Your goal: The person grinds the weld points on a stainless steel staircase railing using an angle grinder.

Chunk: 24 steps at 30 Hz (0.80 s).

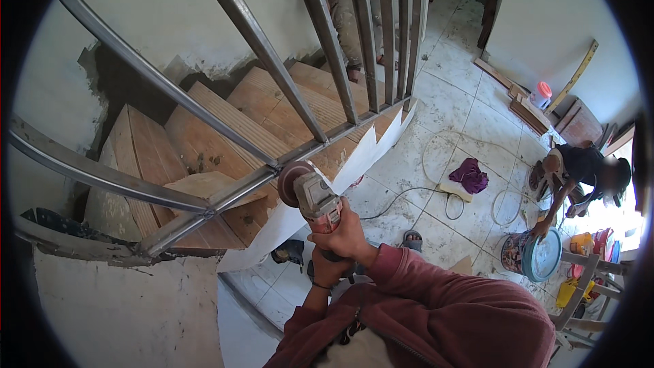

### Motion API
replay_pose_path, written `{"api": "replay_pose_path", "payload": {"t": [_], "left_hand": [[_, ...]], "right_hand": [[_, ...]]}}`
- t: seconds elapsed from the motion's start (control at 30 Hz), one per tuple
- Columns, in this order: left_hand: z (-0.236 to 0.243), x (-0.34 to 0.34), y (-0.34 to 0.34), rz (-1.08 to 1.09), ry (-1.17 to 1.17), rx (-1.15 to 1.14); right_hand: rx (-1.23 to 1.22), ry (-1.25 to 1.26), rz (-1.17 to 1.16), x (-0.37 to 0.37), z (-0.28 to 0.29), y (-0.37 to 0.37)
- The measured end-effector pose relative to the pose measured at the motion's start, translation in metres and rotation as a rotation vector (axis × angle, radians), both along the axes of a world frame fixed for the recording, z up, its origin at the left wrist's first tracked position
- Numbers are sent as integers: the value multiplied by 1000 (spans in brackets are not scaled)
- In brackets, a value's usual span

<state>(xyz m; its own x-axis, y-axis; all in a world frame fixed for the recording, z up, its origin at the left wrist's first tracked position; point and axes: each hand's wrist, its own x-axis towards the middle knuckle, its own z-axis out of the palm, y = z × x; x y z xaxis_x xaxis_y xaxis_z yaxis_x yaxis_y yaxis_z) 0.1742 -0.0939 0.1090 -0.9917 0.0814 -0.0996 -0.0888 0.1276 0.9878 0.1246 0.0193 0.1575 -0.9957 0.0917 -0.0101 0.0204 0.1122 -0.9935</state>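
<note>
An angle grinder (315,201) with a brown disc (293,182) is in both of my hands, its disc at the lower steel rail (238,194) of the curved railing; I cannot tell whether they touch. My right hand (345,233) is closed round the red body of the tool. My left hand (328,264) is closed on its rear end, below the right one. Wooden stair treads (272,112) lie behind the bars. A white sheet (357,167) runs along the stair's outer edge beside the grinder.
A person stands behind the bars (344,17); a co-worker (575,170) bends at the right, hand on a lidded bucket (528,255). On the tiled floor (460,95) lie hoses, cords and a purple cloth (469,174). Boards (528,112), pails (582,245) and a ladder (586,286) are at right.
</note>
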Motion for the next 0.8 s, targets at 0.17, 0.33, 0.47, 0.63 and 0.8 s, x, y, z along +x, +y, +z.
{"api": "replay_pose_path", "payload": {"t": [0.17,0.33,0.47,0.63,0.8], "left_hand": [[-8,-2,-2,-22,8,1],[-12,-3,-2,-49,6,-59],[-12,-2,-4,-69,-19,-29],[-13,0,-4,-32,-21,-28],[-6,1,-2,-5,-6,8]], "right_hand": [[-66,-72,22,-1,11,6],[-39,44,-2,-4,2,5],[-37,27,10,-3,4,3],[-18,-63,42,-2,9,2],[-21,-56,45,-3,3,-1]]}}
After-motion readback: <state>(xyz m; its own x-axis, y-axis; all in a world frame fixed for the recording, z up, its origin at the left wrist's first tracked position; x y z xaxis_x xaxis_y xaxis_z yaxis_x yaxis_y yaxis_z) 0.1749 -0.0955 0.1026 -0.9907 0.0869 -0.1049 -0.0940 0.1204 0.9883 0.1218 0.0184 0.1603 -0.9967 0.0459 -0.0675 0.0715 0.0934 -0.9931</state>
